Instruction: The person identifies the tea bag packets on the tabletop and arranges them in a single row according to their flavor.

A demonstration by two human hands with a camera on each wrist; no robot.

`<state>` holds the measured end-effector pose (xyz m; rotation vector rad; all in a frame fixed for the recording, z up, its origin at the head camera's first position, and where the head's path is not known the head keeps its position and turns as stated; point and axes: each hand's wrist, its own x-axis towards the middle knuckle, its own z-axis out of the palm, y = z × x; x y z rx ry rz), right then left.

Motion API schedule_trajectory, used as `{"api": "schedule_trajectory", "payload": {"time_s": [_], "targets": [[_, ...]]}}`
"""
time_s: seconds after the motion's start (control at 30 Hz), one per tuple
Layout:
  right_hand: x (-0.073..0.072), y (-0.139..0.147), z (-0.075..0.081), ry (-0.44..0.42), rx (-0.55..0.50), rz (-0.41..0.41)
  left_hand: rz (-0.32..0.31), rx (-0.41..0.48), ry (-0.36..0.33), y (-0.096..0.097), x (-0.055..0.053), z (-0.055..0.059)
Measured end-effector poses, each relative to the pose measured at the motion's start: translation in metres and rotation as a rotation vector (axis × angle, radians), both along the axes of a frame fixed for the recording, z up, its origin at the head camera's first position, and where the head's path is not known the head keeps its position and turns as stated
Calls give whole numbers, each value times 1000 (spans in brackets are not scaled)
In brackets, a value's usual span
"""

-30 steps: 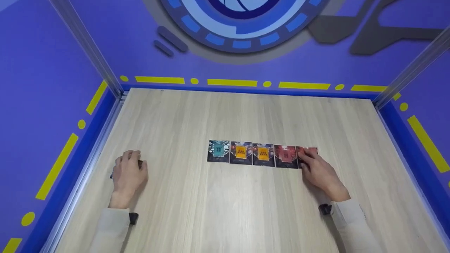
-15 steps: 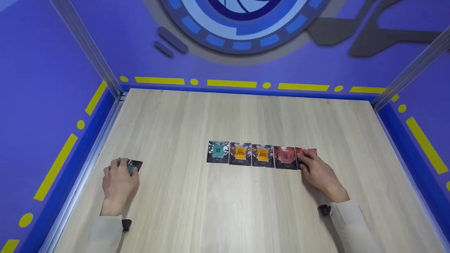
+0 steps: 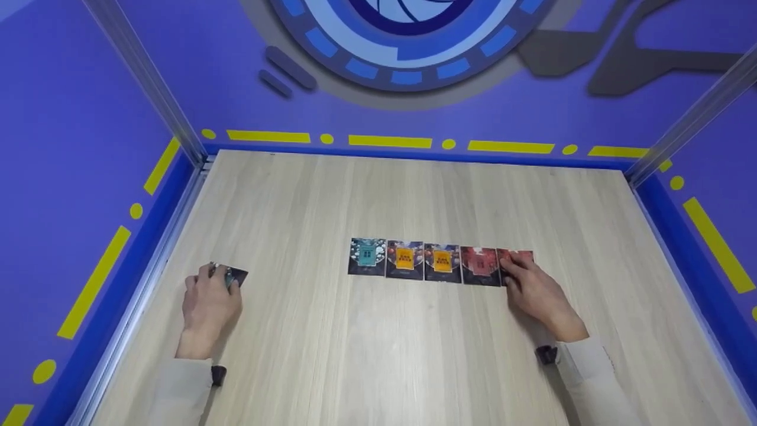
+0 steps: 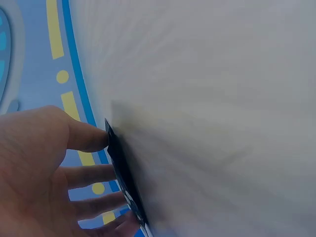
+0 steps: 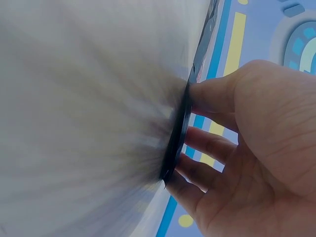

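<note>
Near the table's left side, my left hand [image 3: 212,302] rests its fingertips on a flat dark sachet with a teal label [image 3: 236,277], partly covered by the fingers. In the left wrist view, thumb and fingers touch one face of that dark sachet [image 4: 123,168]. My right hand [image 3: 541,293] has its fingertips on a red sachet [image 3: 523,255] at the right end of a row. Seen from the right wrist, its fingers press along the dark sachet [image 5: 177,140]. The row continues leftward with another red sachet [image 3: 480,265], two orange-labelled sachets [image 3: 442,262] and a teal-labelled sachet [image 3: 367,257].
The sachets lie on a pale wood-grain table [image 3: 378,355]. Blue walls [image 3: 402,118] with yellow markings enclose its back and sides, with metal posts at the back corners. A dark wrist device [image 3: 547,354] shows at the right cuff.
My left hand has pulled back toward the near left, then shifted slightly right, and its sachet has turned, baring more of its teal label. The right hand stays on the red sachet.
</note>
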<state>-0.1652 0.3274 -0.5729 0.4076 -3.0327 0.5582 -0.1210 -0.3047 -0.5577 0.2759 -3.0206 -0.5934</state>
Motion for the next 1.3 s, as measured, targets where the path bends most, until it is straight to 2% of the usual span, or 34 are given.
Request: {"api": "schedule_trajectory", "payload": {"time_s": [0.23,0.47,0.8,1.0,1.3], "targets": [[0,0,0,26,6,9,-104,20,28,9,-11,-2],[1,-1,0,11,23,-2,-146,35,-4,22,-20,-1],[2,0,1,35,6,15,-244,33,27,43,-33,-9],[2,0,1,23,13,13,-282,35,34,58,-40,-11],[2,-1,2,13,8,0,-315,57,42,67,-49,-10]]}}
